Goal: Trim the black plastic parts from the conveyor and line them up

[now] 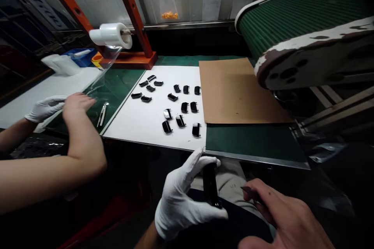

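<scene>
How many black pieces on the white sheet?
16. Left group: four black pieces far, two nearer. Right group: three far, one nearer left, two mid-right, three front-left, one front-right. None on the white sheet look hidden.

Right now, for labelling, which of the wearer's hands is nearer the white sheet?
Left: the left hand is by the near edge of the white sheet; the right hand is farther off, rightward.

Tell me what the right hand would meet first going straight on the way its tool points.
Most likely the black part held in the gloved left hand: the tool in the bare right hand points towards it. Depth is unclear, so it might pass in front or behind.
</scene>
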A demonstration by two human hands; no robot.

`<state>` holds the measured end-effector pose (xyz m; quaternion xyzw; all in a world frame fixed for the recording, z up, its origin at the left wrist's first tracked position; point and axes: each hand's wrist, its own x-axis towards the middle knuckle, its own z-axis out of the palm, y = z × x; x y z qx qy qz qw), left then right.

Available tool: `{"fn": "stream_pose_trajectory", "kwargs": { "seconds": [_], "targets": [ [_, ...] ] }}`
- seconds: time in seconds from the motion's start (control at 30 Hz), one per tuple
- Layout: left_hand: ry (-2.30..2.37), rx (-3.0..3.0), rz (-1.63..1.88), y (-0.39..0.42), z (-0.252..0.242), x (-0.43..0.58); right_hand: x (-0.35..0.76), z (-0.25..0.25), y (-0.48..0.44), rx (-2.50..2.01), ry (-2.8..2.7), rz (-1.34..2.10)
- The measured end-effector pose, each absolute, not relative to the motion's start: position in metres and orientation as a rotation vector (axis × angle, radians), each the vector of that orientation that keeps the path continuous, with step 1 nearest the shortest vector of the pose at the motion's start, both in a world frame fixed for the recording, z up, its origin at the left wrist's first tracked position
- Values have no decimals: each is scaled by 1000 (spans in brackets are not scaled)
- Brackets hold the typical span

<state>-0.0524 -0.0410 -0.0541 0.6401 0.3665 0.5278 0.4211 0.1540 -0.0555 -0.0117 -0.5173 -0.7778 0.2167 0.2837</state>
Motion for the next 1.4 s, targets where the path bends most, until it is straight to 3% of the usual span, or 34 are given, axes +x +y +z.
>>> {"fn": "stream_pose_trajectory", "kwargs": {
  "seconds": [0.17, 0.53, 1.4],
  "targets": [
    [917, 1602, 1261, -48, -45, -42, 146, 13, -43, -1272, -2288, 416],
    [827, 1519, 1235, -54, -34, -31, 147, 12, -45, -1312, -2282, 556],
    [937, 1357, 1242, -56, -35, -23, 142, -2, -45, -1235, -2243, 28]
  ]
}}
